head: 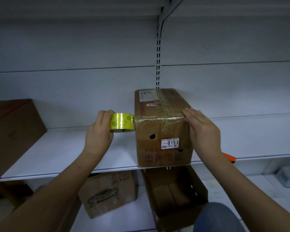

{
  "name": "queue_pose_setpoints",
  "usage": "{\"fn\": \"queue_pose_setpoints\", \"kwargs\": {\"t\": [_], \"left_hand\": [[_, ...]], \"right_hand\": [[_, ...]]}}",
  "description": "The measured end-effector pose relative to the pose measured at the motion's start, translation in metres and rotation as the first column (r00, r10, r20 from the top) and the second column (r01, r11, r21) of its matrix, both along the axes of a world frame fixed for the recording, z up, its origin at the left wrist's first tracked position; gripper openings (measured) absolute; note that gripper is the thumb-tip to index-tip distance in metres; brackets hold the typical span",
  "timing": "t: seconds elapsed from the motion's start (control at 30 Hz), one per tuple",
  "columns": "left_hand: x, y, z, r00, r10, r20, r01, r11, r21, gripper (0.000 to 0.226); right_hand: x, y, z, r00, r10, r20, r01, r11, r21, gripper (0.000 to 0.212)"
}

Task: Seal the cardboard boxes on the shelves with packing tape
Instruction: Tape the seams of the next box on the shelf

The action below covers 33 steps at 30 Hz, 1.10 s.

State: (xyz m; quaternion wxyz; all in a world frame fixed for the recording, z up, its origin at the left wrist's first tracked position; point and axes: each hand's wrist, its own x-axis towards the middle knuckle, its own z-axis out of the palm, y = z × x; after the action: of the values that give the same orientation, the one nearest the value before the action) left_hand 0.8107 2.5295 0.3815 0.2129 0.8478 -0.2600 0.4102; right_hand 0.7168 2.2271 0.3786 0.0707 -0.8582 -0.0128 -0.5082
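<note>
There is a single view, taken from a wide-angle camera worn on the person's head. It faces forward and slightly down into a white shelf unit, close enough that both forearms reach in from the bottom corners and the hands sit near the middle of the frame. The middle shelf (74,148) runs across at about mid-height, its front edge bowed by the lens. The back panel and an upper shelf's underside fill the top half. Beneath the shelf edge the view drops onto the lower level, and a blue-clad knee (219,216) shows at the bottom right
</note>
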Motion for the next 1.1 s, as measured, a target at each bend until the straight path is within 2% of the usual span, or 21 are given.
{"fn": "queue_pose_setpoints", "kwargs": {"t": [0.13, 0.27, 0.4, 0.53, 0.6, 0.77, 0.97, 1.1], "left_hand": [[0.002, -0.002, -0.004, 1.0, 0.007, -0.03, -0.01, 0.997, -0.075, 0.065], [0.002, -0.001, -0.004, 0.999, 0.012, -0.044, -0.014, 0.999, -0.052, 0.066], [0.0, 0.001, 0.0, 0.998, 0.031, -0.062, -0.033, 0.999, -0.028, 0.069], [-0.004, 0.003, 0.002, 0.996, 0.05, -0.073, -0.05, 0.999, 0.001, 0.068], [-0.004, 0.007, 0.001, 0.995, 0.055, -0.086, -0.054, 0.998, 0.009, 0.069], [-0.012, 0.017, 0.005, 0.994, 0.068, -0.081, -0.06, 0.993, 0.098, 0.064], [-0.05, 0.032, 0.009, 0.988, 0.151, -0.005, -0.15, 0.983, 0.108, 0.062], [-0.084, 0.024, 0.009, 0.995, 0.096, 0.02, -0.097, 0.993, 0.063, 0.06]], "right_hand": [[0.015, 0.008, 0.004, 0.985, 0.057, -0.161, -0.09, 0.975, -0.205, 0.063], [0.022, 0.027, 0.013, 0.977, 0.103, -0.189, -0.159, 0.937, -0.31, 0.045], [0.036, 0.048, 0.025, 0.974, 0.147, -0.172, -0.196, 0.928, -0.317, 0.045], [0.054, 0.066, 0.038, 0.955, 0.109, -0.276, -0.243, 0.822, -0.515, 0.053], [0.058, 0.076, 0.04, 0.942, 0.104, -0.319, -0.262, 0.822, -0.505, 0.052], [0.056, 0.077, 0.038, 0.948, 0.099, -0.301, -0.247, 0.826, -0.507, 0.048], [0.038, 0.076, 0.041, 0.895, 0.257, -0.364, -0.414, 0.782, -0.466, 0.047], [0.019, 0.054, 0.046, 0.844, 0.343, -0.411, -0.507, 0.762, -0.404, 0.048]]}}
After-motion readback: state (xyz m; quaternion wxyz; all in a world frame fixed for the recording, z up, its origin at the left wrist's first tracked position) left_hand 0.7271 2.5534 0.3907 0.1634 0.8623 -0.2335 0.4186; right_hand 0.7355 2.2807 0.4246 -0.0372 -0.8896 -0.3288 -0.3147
